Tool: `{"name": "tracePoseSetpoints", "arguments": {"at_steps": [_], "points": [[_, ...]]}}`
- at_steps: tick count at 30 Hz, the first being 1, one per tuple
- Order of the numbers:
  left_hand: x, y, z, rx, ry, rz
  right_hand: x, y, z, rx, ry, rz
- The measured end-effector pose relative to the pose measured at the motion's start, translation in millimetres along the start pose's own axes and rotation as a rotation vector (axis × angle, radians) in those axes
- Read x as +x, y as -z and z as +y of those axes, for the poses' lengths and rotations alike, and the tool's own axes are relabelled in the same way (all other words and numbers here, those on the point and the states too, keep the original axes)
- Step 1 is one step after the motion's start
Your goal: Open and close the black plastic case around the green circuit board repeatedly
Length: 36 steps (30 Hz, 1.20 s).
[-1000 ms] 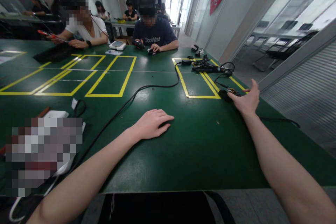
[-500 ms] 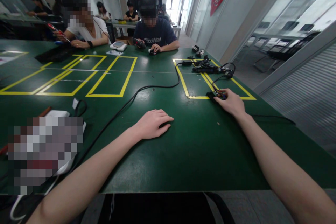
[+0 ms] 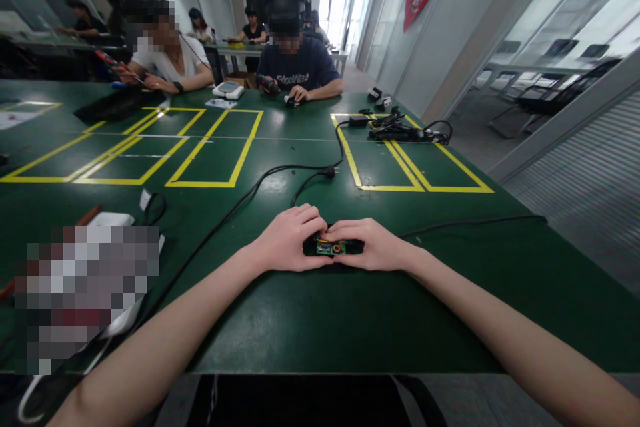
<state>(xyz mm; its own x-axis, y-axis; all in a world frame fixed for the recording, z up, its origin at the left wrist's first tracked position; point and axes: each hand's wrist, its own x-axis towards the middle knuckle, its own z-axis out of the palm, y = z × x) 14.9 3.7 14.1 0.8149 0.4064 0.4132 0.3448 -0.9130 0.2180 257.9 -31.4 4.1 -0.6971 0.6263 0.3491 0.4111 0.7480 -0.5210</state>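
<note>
A small black box with a green circuit board (image 3: pixel 330 247) inside lies on the green table (image 3: pixel 350 320) in front of me. My left hand (image 3: pixel 287 240) curls round its left end, fingers bent over the top. My right hand (image 3: pixel 373 245) grips its right end, fingers closed on the edge. The two hands meet over the box, and most of its case is hidden under them. A thin black cable (image 3: pixel 475 221) runs from the box toward the right edge of the table.
A black power cord (image 3: pixel 240 197) with a plug (image 3: pixel 329 173) crosses the table. Yellow tape rectangles (image 3: pixel 215 147) mark the top. A heap of black cables and adapters (image 3: pixel 400 130) lies at the far right. Two people (image 3: pixel 295 60) sit opposite. White devices (image 3: pixel 113 220) at left.
My right hand took the black box from the right side of the table and drew it to the middle, beside my left hand. Both hands now close on it.
</note>
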Motion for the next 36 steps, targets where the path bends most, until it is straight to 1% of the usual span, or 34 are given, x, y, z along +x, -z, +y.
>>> {"name": "tracePoseSetpoints", "arguments": {"at_steps": [4,10,15,18,21,26,31,36], "points": [[0.0,-1.7,2.6,-0.063,-0.005,-0.072,-0.9,-3.9,-6.8,-0.105,0.040,0.005],[-0.8,-0.9,2.3,-0.038,0.018,-0.091,-2.1,-3.8,-3.6,-0.251,0.095,0.031],[0.2,2.0,3.4,-0.032,0.072,-0.103,0.4,-2.7,-1.7,-0.300,0.154,0.080],[0.5,2.8,4.1,-0.027,0.099,-0.114,1.0,-1.7,-0.3,-0.336,0.139,0.085],[0.6,2.7,4.1,-0.027,0.096,-0.121,0.9,-1.8,0.9,-0.359,0.118,0.098],[0.7,2.9,4.3,-0.022,0.090,-0.126,1.3,-3.2,2.8,-0.321,0.113,0.096],[1.1,3.2,3.5,-0.017,0.095,-0.130,2.3,-1.4,2.8,-0.291,0.121,0.057],[-0.9,4.6,-1.2,0.002,0.109,-0.092,2.5,-0.3,2.0,-0.314,0.077,0.046]]}}
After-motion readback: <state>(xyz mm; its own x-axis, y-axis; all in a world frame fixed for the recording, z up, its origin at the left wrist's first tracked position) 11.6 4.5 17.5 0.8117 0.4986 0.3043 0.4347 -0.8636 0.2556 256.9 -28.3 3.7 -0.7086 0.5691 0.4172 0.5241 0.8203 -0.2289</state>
